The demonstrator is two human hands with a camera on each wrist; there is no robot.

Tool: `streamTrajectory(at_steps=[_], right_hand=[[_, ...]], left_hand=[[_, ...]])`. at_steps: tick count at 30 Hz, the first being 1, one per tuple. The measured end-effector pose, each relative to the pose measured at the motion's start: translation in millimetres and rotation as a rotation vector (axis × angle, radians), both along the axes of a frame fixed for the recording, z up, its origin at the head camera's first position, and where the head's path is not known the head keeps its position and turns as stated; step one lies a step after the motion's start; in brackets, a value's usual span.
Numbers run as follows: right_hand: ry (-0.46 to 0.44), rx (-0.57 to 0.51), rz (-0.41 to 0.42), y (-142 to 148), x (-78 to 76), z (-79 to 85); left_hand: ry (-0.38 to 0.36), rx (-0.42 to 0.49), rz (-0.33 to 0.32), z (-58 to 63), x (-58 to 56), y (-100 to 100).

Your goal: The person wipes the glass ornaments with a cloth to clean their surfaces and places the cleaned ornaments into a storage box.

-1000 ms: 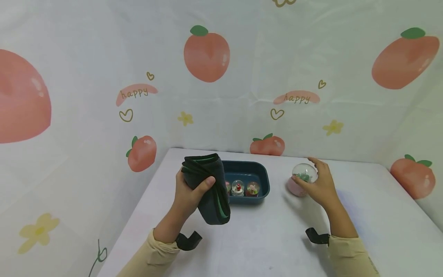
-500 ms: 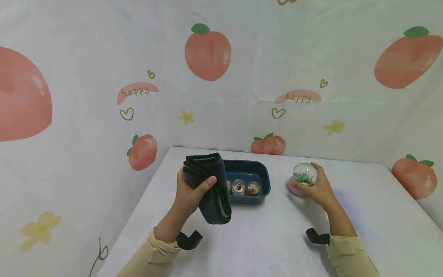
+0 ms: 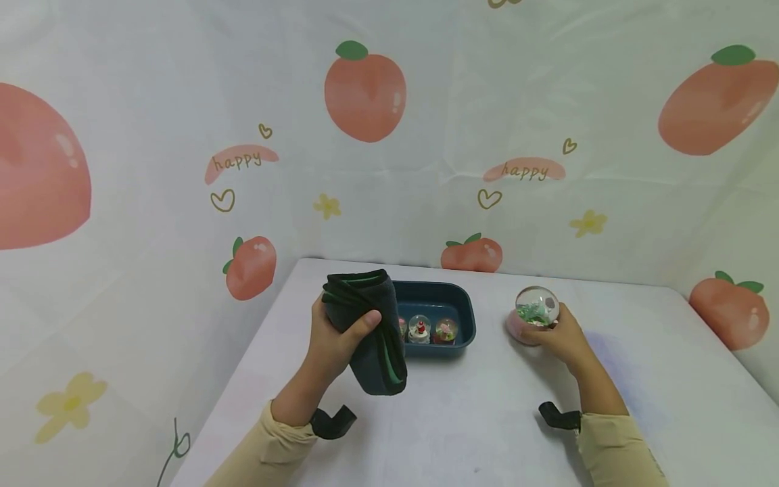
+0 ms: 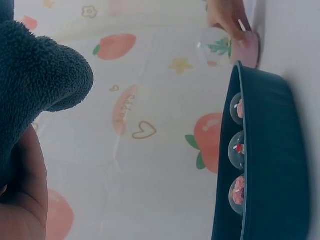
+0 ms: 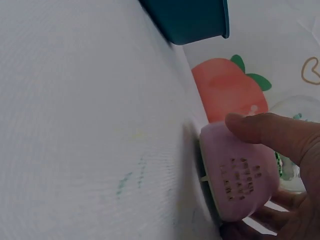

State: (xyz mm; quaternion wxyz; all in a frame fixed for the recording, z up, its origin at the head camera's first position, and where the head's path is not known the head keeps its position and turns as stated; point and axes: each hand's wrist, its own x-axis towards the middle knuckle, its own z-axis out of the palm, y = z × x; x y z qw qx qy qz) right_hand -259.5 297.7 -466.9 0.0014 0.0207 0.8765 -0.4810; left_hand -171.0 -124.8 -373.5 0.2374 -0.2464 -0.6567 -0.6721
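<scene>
My left hand (image 3: 328, 345) grips a folded dark green towel (image 3: 380, 358) above the table, its thumb across the front. In the left wrist view the towel's fuzzy end (image 4: 55, 75) juts out beyond the hand. Farther right, my right hand (image 3: 566, 341) holds a large snow globe (image 3: 535, 308) low down by its pink base. In the right wrist view the thumb lies on the pink base (image 5: 240, 175), which bears small raised lettering; the other fingers reach round its far side. The base sits on or very near the table. Inside the clear ball is a green figure.
A dark teal tray (image 3: 450, 289) stands at the table's back, partly hidden by the towel. Small snow globes line its near side, among them one with a red-topped figure (image 3: 419, 329) and a pinkish one (image 3: 445, 331). A peach-print cloth (image 3: 395, 203) hangs behind the table.
My right hand's fingers have slid down from around the clear ball to the pink base, leaving the ball's top uncovered. My left hand and the towel have stayed nearly still.
</scene>
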Motion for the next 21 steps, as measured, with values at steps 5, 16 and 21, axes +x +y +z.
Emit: streamTrajectory(at_steps=[5, 16, 21], right_hand=[[0.018, 0.04, 0.013, 2, -1.5, -4.4], [-0.042, 0.009, -0.165, -4, 5.2, 4.0], [-0.016, -0.116, -0.225, -14, 7.3, 23.6]], left_hand=[[-0.011, 0.001, 0.0, 0.5, 0.3, 0], [-0.02, -0.019, 0.025, -0.7, 0.6, 0], [-0.033, -0.019, 0.02, -1.8, 0.1, 0]])
